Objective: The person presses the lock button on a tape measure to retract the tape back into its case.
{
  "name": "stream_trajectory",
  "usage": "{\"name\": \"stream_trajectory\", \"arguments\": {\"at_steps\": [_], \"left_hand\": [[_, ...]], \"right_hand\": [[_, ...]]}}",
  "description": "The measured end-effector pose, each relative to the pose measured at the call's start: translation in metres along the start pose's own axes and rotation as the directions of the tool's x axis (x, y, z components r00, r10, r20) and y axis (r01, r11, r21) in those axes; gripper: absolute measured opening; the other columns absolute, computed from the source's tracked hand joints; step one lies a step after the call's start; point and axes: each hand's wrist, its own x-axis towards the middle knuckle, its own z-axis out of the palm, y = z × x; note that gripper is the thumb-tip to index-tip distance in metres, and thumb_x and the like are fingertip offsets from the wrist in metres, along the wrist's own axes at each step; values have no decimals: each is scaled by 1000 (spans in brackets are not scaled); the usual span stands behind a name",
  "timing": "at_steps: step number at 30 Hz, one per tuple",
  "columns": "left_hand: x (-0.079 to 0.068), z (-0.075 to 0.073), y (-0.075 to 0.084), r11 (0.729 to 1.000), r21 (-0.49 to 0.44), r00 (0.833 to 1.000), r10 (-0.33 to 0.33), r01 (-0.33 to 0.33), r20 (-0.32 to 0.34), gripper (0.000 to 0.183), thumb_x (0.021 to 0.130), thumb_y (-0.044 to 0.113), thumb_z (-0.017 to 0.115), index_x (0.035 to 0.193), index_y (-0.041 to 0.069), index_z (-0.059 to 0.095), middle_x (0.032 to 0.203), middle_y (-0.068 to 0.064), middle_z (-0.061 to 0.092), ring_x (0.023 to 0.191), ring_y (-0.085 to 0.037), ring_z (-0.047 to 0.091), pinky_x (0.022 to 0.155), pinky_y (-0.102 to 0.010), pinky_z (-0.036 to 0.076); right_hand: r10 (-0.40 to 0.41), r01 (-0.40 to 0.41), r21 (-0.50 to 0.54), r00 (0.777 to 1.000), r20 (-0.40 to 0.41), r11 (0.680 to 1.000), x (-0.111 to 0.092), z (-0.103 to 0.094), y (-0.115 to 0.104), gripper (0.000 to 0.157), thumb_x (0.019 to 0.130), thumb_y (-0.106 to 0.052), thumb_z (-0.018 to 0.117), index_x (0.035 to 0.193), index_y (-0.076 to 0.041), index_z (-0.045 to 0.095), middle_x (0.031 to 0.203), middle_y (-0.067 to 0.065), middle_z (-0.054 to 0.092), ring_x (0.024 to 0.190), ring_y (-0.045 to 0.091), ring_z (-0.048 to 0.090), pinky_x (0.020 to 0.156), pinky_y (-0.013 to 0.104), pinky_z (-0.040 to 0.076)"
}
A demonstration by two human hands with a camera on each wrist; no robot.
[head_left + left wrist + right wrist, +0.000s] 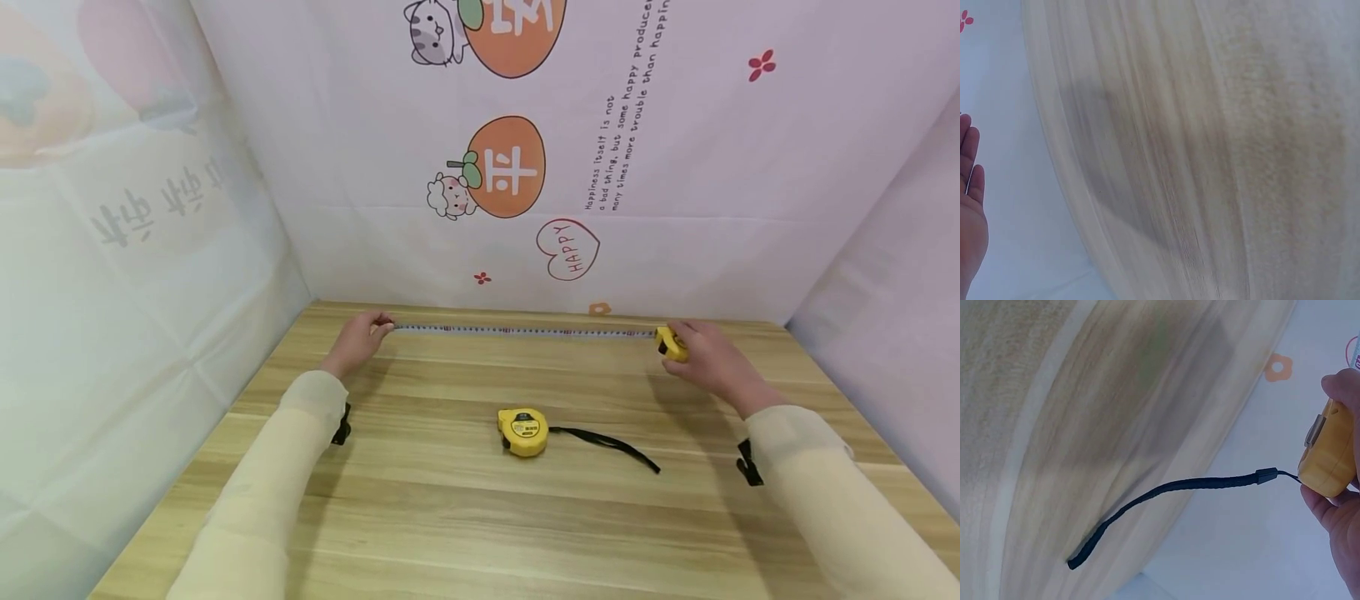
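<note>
A yellow tape measure (667, 345) is gripped in my right hand (708, 358) near the back right of the table. Its pale blade (525, 332) stretches out straight to the left, along the table's back edge. At the far end, the thumb and fingers of my left hand (363, 340) pinch the tip of the blade. In the right wrist view, fingers wrap the yellow case (1329, 453), and a black wrist strap (1179, 485) hangs from it. Only part of my left hand (971, 206) shows in the left wrist view; the blade's tip is hidden there.
Another yellow tape measure (527, 433) lies mid-table, its black strap (607, 442) trailing to the right. The wood-grain table (450, 533) meets a white printed backdrop (360, 183) behind it. More white sheeting (112, 317) hangs on the left and right sides.
</note>
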Motion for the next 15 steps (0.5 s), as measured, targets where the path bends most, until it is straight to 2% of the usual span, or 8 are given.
{"name": "stream_trajectory", "arguments": {"at_steps": [8, 15], "left_hand": [[-3, 0, 4, 997, -76, 1000, -21, 20, -22, 24, 104, 15, 49, 119, 0, 59, 117, -18, 61, 122, -36, 50, 100, -52, 40], [-3, -1, 8, 988, -149, 999, -36, 30, -41, 27, 104, 15, 49, 122, -1, 59, 119, -18, 60, 118, -34, 52, 98, -49, 42]], "right_hand": [[-52, 51, -17, 997, -49, 999, -3, -4, 2, 62, 84, -10, 71, 132, 18, 44, 115, 35, 54, 89, 38, 54, 70, 48, 48], [-76, 75, -10, 995, -67, 997, -6, -11, 1, 64, 83, -9, 74, 133, 18, 44, 113, 35, 55, 88, 39, 56, 69, 49, 48]]}}
